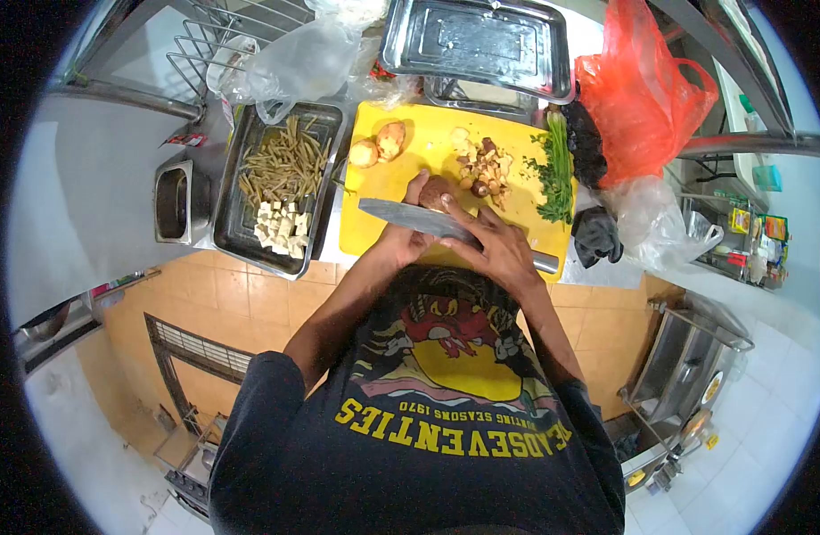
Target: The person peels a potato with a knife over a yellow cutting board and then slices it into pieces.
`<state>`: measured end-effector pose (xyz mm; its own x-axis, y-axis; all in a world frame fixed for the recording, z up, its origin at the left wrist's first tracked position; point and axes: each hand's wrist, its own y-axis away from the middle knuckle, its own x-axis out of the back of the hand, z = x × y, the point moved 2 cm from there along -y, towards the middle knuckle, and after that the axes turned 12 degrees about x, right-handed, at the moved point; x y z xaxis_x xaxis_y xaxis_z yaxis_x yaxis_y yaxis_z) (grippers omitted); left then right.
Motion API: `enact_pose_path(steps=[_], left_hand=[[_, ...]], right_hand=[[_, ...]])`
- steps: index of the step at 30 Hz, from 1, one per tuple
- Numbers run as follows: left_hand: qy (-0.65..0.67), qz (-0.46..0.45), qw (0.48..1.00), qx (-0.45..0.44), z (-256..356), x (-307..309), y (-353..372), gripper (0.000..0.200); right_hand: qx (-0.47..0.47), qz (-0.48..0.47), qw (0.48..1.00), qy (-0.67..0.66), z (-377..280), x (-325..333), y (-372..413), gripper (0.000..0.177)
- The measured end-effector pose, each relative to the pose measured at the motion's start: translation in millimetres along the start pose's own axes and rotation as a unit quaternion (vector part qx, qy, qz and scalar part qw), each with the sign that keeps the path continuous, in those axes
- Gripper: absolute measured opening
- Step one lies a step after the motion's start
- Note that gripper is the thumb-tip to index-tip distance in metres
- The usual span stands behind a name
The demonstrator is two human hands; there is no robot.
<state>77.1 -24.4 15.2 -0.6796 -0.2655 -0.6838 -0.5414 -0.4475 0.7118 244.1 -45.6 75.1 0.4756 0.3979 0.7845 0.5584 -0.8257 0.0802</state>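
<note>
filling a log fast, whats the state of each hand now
Left hand: holding a round brown item.
Right hand: holding the knife.

- Orange tiled floor [267,299], plainly lit;
- dark metal frame [200,346] with a mesh panel, on that floor's left part;
- steel rack [682,379] by that floor's right edge;
- white tiles [758,432] right of that floor;
- metal rails [749,143] beyond that floor, left and right

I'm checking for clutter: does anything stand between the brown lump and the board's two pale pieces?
Only the left hand, holding the brown lump; past it, bare yellow board to the pale pieces.
</note>
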Motion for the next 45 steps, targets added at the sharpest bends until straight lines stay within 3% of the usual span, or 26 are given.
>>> enact_pose_path(steps=[1,6,11,13,18,21,24,27,31,33,37,40,42,45], left_hand=[[0.003,0.034,0.999,-0.015,-1,-7,4,0.053],[0.020,0.022,0.999,-0.037,-7,-7,1,0.054],[-0.016,0.095,0.994,-0.046,-5,14,0,0.053],[-0.047,0.038,0.998,-0.013,-2,6,7,0.055],[-0.007,0.053,0.997,-0.060,-5,7,1,0.055],[-0.026,0.075,0.994,-0.077,-3,10,3,0.056],[-0.058,0.050,0.997,-0.032,2,7,8,0.060],[-0.037,0.040,0.997,-0.063,-1,1,6,0.061],[-0.048,0.057,0.995,-0.069,-1,-6,16,0.056],[-0.118,0.046,0.988,-0.089,3,-13,24,0.055],[-0.093,0.050,0.990,-0.097,2,-7,11,0.051],[-0.062,0.043,0.991,-0.111,3,2,4,0.047],[-0.147,0.015,0.985,-0.092,6,7,11,0.054],[-0.142,0.032,0.987,-0.066,8,5,18,0.054]], right_hand=[[0.001,0.000,1.000,0.000,0,-1,1,0.064],[0.017,0.093,0.995,0.012,2,-13,5,0.065],[0.020,0.042,0.999,0.003,-4,-4,6,0.065],[0.021,0.003,1.000,0.017,-6,-3,5,0.065],[-0.015,0.076,0.996,-0.037,-3,-17,2,0.064],[0.015,0.049,0.998,-0.037,-6,-5,1,0.064],[0.015,0.008,1.000,-0.010,-6,2,1,0.064],[0.005,0.070,0.997,-0.036,-3,-9,0,0.065],[-0.004,0.061,0.996,-0.066,-6,-4,3,0.065],[0.043,0.065,0.991,-0.111,-6,3,3,0.066],[0.010,0.037,0.995,-0.087,-6,0,0,0.067],[0.015,0.086,0.995,-0.054,-5,-6,-2,0.064],[0.008,0.028,0.999,-0.046,-9,3,-1,0.064],[0.060,0.038,0.997,-0.030,-8,14,0,0.061]])
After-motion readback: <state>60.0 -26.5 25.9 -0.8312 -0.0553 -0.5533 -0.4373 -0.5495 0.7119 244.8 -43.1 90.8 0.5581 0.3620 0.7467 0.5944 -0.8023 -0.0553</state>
